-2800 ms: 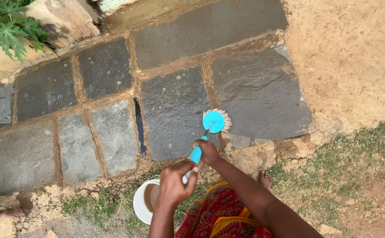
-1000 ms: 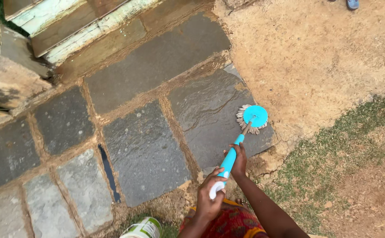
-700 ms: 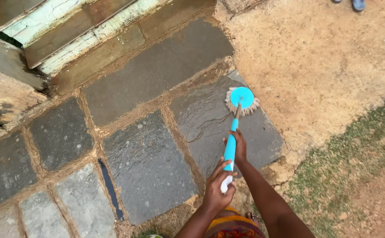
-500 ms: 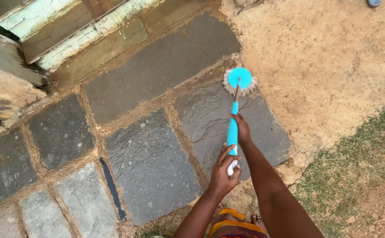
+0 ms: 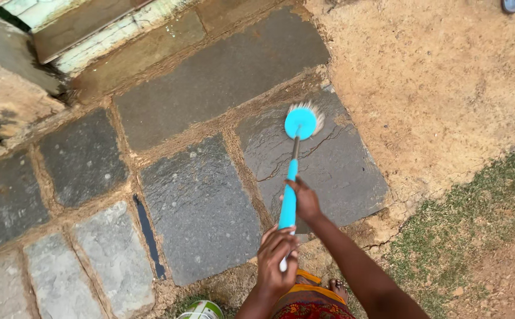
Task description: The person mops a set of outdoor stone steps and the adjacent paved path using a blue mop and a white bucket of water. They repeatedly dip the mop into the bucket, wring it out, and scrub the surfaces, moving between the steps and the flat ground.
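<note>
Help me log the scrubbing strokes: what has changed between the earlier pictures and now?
The blue brush has been pushed forward from the slab's near edge to the far end of the wet stone slab. The left hand and right hand still grip its handle. The white bucket stayed by the feet.

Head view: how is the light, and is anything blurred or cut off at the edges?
Head view: even daylight with soft shadows and no harsh glare; a faint wet sheen on the stone slab; the brush head has motion-smeared bristles; the left hand and right hand on the blue handle look fairly sharp; a white and green container is cropped at the bottom edge.
</note>
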